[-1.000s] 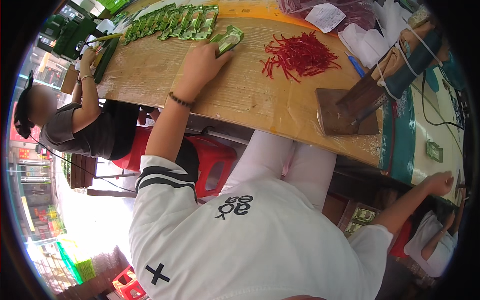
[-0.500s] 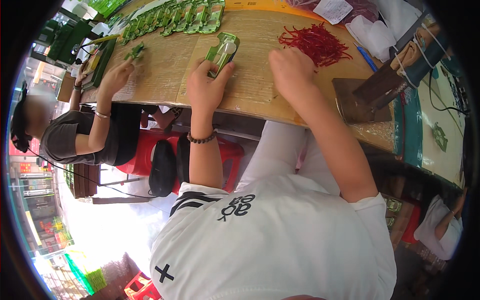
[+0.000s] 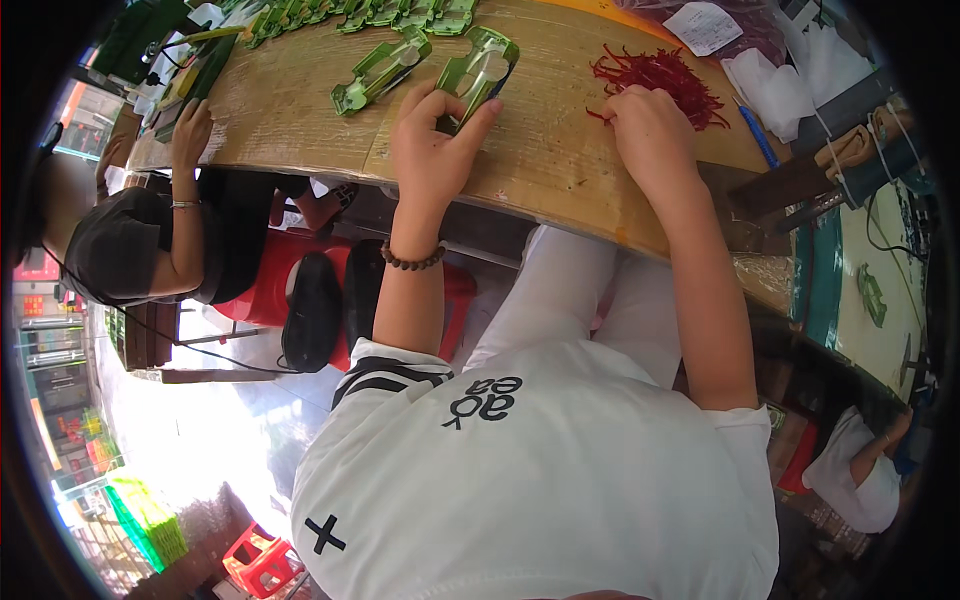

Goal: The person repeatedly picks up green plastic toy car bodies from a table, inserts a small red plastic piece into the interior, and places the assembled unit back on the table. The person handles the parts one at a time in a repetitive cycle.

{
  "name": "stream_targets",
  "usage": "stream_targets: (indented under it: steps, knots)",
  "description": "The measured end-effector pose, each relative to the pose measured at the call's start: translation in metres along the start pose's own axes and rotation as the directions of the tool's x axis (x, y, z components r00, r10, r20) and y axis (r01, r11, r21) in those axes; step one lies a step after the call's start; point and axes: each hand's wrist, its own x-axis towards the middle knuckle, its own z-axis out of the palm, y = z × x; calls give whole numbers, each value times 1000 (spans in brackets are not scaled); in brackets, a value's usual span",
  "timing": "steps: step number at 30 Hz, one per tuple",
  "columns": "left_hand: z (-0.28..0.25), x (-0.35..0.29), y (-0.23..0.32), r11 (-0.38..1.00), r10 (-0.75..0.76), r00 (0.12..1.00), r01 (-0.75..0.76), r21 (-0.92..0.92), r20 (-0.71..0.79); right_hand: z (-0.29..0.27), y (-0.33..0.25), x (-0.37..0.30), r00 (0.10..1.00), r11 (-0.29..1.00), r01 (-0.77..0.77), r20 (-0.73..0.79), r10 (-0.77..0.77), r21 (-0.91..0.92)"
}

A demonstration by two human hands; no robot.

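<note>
My left hand (image 3: 437,147) is closed round a green plastic toy car shell (image 3: 482,68), tilted up over the table, with a whitish round part inside it. Left of it, a second green shell (image 3: 381,73) lies on the table by my fingers. My right hand (image 3: 655,128) is at the near left edge of a pile of thin red wire-like strands (image 3: 668,75). Its fingertips are pinched together, and a short red strand (image 3: 597,116) sticks out at their left side.
More green shells (image 3: 410,14) stand in a row along the far side of the wooden table (image 3: 545,150). A blue pen (image 3: 757,135) and white plastic bags (image 3: 765,85) lie right of the pile. A dark metal stand (image 3: 780,195) is at the right. A co-worker's hand (image 3: 192,135) rests at the left.
My right hand has moved right onto the red pile and pinched a strand. The co-worker's hand has drawn back left, and a green shell now lies beside my left hand.
</note>
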Motion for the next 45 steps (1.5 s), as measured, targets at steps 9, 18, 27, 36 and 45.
stream_targets:
  steps: [9,18,27,36,45]
  knots:
    - [-11,-60,53,756,-196,930,346,-555,312,-37,-4,-36,771,811,419,-632,-81,407]
    - [-2,-77,85,531,-139,795,563,-633,591,-52,-6,-69,754,745,481,-652,-82,463]
    - [9,-84,99,525,-105,768,583,-621,632,-56,-14,-96,813,530,313,-511,279,788]
    - [16,-86,100,677,-29,833,423,-602,553,-59,-14,-108,887,-66,243,-194,420,968]
    - [20,-91,105,634,-31,807,472,-612,590,-55,-15,-117,808,111,429,-436,397,896]
